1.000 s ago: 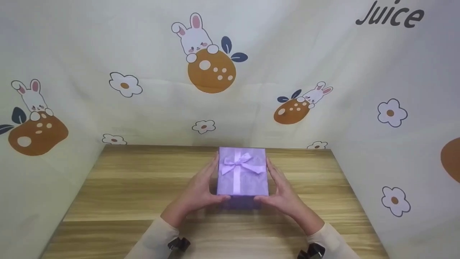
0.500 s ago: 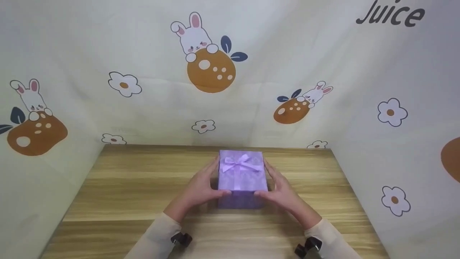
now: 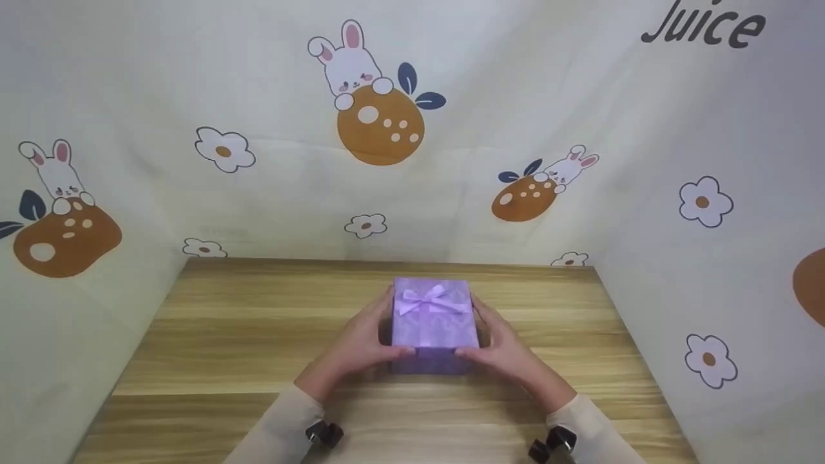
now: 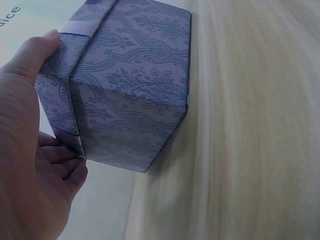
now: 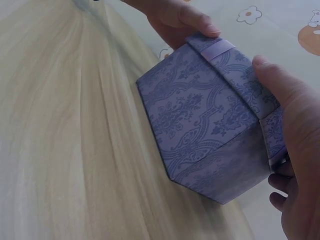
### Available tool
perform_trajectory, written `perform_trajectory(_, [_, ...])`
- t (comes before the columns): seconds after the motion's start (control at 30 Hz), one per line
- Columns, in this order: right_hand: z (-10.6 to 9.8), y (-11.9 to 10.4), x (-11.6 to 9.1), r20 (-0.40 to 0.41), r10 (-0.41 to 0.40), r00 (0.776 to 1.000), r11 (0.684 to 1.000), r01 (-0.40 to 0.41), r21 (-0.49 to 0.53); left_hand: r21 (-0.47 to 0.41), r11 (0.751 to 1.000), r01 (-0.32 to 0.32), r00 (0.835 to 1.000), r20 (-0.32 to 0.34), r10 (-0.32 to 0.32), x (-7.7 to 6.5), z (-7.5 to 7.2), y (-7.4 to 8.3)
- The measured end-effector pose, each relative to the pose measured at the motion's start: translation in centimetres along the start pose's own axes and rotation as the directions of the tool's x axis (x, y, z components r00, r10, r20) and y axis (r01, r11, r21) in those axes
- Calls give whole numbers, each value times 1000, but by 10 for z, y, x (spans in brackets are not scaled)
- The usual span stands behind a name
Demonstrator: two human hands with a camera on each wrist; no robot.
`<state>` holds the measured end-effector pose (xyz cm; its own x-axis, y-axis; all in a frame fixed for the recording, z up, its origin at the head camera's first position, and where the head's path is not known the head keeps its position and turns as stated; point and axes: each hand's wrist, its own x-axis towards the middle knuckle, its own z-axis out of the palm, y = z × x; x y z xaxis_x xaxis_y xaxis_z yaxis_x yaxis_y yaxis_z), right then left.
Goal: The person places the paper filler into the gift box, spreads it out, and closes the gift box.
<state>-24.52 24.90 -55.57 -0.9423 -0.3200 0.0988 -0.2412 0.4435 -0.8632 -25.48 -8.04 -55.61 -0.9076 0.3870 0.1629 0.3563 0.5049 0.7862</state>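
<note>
A purple gift box [image 3: 441, 365] with a raised floral pattern stands on the wooden table between the hands. Its lid [image 3: 445, 328], topped by a lilac ribbon bow [image 3: 425, 300], sits over the box's upper edge. The left hand [image 3: 361, 345] grips the lid from the left, thumb on the near edge and fingers along the side. Opposite it, the right hand [image 3: 508, 346] holds the lid the same way. In the left wrist view the lid's rim [image 4: 60, 107] lies under the left hand's fingers. The right wrist view shows both thumbs on the lid's front rim [image 5: 235, 75].
The wood-grain table [image 3: 245, 335] spreads around the box on all sides. Cream fabric [image 3: 277, 206] printed with rabbits, oranges and flowers hangs behind the table and along both sides. Dark wrist mounts [image 3: 324, 433] show at the sleeves.
The lid has come down over the box, and its top now appears smaller. Both hands moved with it, keeping their grip. Less of the box's front shows than half a second ago.
</note>
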Motion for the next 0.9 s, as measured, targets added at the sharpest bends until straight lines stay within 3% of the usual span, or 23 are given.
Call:
perform_trajectory(0.23, [5, 11, 1, 17, -13, 1000, 1000, 13, 1, -29, 998, 47, 999, 4, -47, -4, 6, -5])
perform_trajectory(0.5, [10, 17, 2, 17, -31, 999, 995, 29, 98, -19, 998, 65, 998, -14, -65, -3, 9, -6])
perform_trajectory(0.73, [-4, 19, 1, 53, -63, 997, 998, 65, -25, -21, 999, 29, 1000, -1, -29, -5, 7, -8])
perform_trajectory(0.9, [-30, 21, 1, 47, -143, 989, 974, 149, -172, 33, 999, 16, 1000, -7, -16, -10, -14, -11])
